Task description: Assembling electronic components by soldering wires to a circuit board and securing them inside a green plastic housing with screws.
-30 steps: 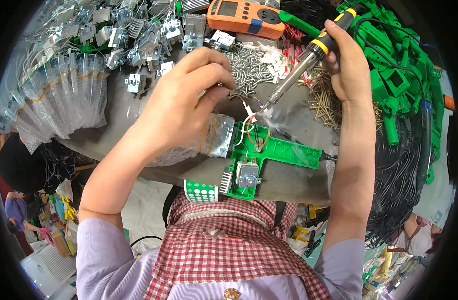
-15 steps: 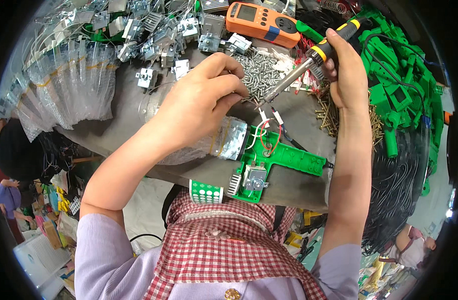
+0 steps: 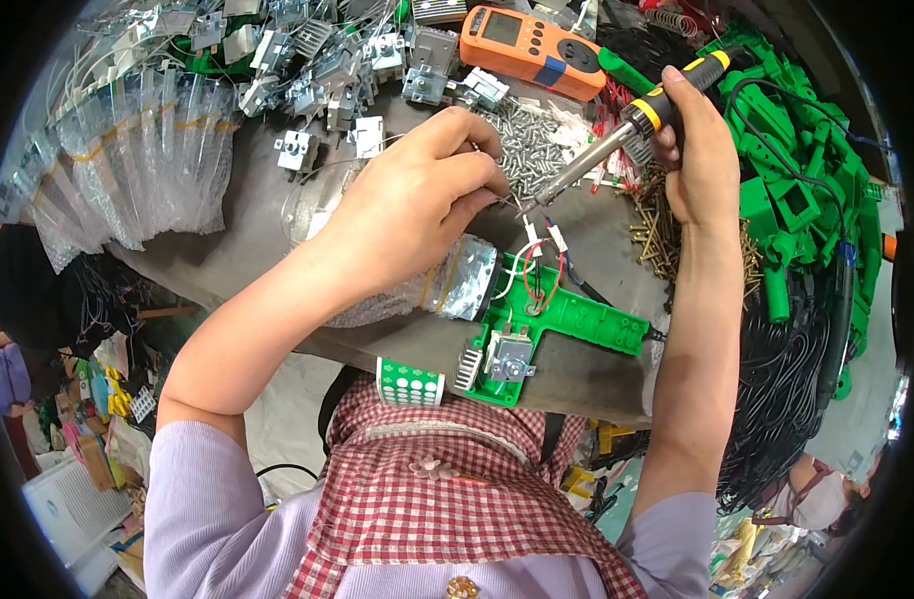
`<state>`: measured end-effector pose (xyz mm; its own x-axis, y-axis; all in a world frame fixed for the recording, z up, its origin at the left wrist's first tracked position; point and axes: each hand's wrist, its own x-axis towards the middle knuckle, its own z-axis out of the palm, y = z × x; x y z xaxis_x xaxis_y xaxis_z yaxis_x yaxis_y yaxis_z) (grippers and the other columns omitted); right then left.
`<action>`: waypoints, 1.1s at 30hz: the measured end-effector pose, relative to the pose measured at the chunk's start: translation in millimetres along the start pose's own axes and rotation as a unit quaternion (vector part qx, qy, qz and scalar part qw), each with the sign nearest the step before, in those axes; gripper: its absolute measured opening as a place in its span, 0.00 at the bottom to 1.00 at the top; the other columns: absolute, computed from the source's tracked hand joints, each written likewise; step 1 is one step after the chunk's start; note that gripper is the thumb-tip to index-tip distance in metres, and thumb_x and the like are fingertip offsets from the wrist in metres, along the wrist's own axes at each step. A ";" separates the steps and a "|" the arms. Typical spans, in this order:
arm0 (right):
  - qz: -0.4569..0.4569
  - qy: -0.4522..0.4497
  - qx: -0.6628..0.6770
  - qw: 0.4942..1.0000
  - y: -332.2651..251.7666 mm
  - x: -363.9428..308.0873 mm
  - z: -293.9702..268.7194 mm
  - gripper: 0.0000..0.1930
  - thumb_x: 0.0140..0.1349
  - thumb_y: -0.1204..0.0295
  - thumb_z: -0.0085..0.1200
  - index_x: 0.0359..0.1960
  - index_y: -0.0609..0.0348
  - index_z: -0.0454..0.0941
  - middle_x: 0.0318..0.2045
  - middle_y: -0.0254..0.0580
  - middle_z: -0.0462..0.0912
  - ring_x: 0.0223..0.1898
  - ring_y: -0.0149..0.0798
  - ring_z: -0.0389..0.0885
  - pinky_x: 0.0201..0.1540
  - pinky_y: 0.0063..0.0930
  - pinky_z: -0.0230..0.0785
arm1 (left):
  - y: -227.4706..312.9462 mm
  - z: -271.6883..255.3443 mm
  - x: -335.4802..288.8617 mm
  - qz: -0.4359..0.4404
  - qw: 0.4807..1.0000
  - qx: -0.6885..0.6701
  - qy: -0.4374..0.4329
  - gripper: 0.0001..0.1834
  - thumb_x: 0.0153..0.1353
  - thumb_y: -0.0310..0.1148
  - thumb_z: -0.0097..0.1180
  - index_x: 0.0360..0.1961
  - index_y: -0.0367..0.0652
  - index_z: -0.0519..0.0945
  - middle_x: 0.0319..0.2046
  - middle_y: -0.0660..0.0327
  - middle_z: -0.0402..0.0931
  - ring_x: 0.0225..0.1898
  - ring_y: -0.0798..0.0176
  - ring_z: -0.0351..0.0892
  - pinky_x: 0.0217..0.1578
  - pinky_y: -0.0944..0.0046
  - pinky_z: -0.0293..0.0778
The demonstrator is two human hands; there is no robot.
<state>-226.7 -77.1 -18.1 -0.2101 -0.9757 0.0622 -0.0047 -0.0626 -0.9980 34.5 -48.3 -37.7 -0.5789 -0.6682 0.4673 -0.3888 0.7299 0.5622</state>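
My right hand [image 3: 698, 165] is wrapped round the black-and-yellow handle of a soldering iron [image 3: 602, 150], which slants down to the left. Its tip meets the end of a white-sleeved wire [image 3: 533, 234]. Close beside the tip, my left hand [image 3: 412, 195] pinches a thin strand that looks like solder wire [image 3: 510, 202]; its fingertips are partly hidden. Below lies an open green plastic housing [image 3: 587, 317] with a handle-shaped arm. Red, white and dark wires rise from it. A square metal thermostat-like part [image 3: 509, 356] and a finned metal piece [image 3: 468, 367] sit in its lower end.
Loose silver screws [image 3: 527, 150] and brass-coloured screws [image 3: 656, 235] lie beyond the iron. An orange multimeter [image 3: 532, 50] is behind them. Green housings [image 3: 801, 180] and black cables [image 3: 781, 399] crowd the right, metal parts [image 3: 322, 75] the back, bubble-wrapped pieces [image 3: 147, 160] the left.
The picture has shifted slightly, so things at the back sit a little lower and further right. Both hands keep their grips, and the iron's tip stays at the wire end.
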 end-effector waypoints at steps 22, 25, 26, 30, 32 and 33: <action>0.006 0.176 0.183 0.967 11.6 -118.6 -49.9 0.12 0.67 0.63 0.51 0.36 0.62 0.74 0.22 0.34 0.74 0.19 0.23 0.66 0.20 0.17 0.54 | 66.5 14.7 -67.5 -0.002 0.995 -0.023 -0.101 0.14 0.45 0.21 0.62 0.34 0.44 0.73 0.44 0.59 0.78 0.36 0.54 0.71 0.37 0.57 0.66; -0.004 0.183 0.186 0.965 14.3 -126.7 -55.7 0.12 0.67 0.64 0.50 0.36 0.62 0.74 0.22 0.33 0.73 0.19 0.23 0.65 0.20 0.17 0.54 | 73.5 19.5 -71.6 -0.013 0.991 0.048 -0.121 0.15 0.45 0.21 0.61 0.36 0.43 0.72 0.48 0.60 0.76 0.38 0.55 0.71 0.37 0.57 0.65; -0.006 0.189 0.174 0.966 13.3 -129.3 -54.2 0.12 0.68 0.64 0.49 0.36 0.62 0.74 0.22 0.33 0.73 0.19 0.23 0.65 0.20 0.17 0.54 | 73.4 21.1 -71.6 -0.015 0.993 0.044 -0.111 0.15 0.45 0.22 0.62 0.35 0.43 0.73 0.47 0.60 0.76 0.38 0.56 0.71 0.37 0.58 0.65; -0.013 0.161 0.200 0.966 16.2 -136.5 -62.9 0.12 0.69 0.64 0.48 0.39 0.63 0.73 0.23 0.33 0.75 0.18 0.23 0.67 0.21 0.15 0.60 | 54.6 20.2 -74.0 0.015 0.985 -0.132 -0.108 0.11 0.46 0.25 0.64 0.31 0.44 0.76 0.43 0.61 0.77 0.36 0.58 0.71 0.39 0.60 0.65; -0.011 0.155 0.209 0.965 18.5 -137.9 -61.9 0.13 0.69 0.63 0.48 0.39 0.64 0.73 0.22 0.33 0.75 0.18 0.22 0.67 0.21 0.15 0.60 | 48.0 21.9 -76.2 0.036 0.983 -0.148 -0.104 0.11 0.47 0.27 0.65 0.31 0.45 0.76 0.42 0.61 0.77 0.36 0.58 0.71 0.39 0.61 0.65; -0.010 0.158 0.208 0.965 18.9 -138.4 -60.6 0.13 0.69 0.63 0.48 0.39 0.64 0.73 0.22 0.33 0.75 0.18 0.22 0.67 0.21 0.15 0.60 | 47.1 22.8 -77.3 0.058 0.980 -0.165 -0.098 0.10 0.48 0.29 0.66 0.30 0.45 0.77 0.41 0.61 0.78 0.35 0.59 0.71 0.40 0.62 0.65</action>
<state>-256.9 69.6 -46.1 -0.5016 -0.8650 0.0099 0.3676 -0.2235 -0.9027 44.6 41.0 -62.9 -0.7447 -0.5193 0.4192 -0.0786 0.6920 0.7176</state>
